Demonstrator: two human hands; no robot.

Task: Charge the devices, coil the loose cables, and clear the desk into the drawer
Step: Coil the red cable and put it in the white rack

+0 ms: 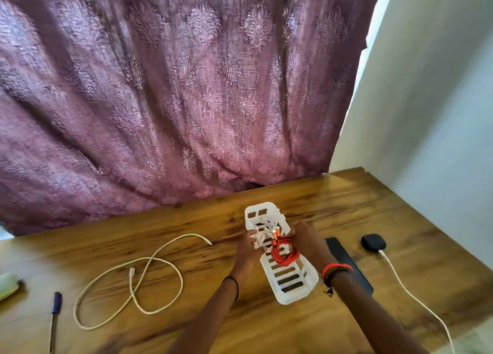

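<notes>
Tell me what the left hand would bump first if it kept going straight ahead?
The left hand seems to hold the coiled white cable in the white basket, so that comes first; past it, probably the basket's far wall.

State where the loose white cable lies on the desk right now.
In the head view, the loose white cable lies in open loops on the wooden desk, left of the white basket, with the blue pen further left.
</notes>
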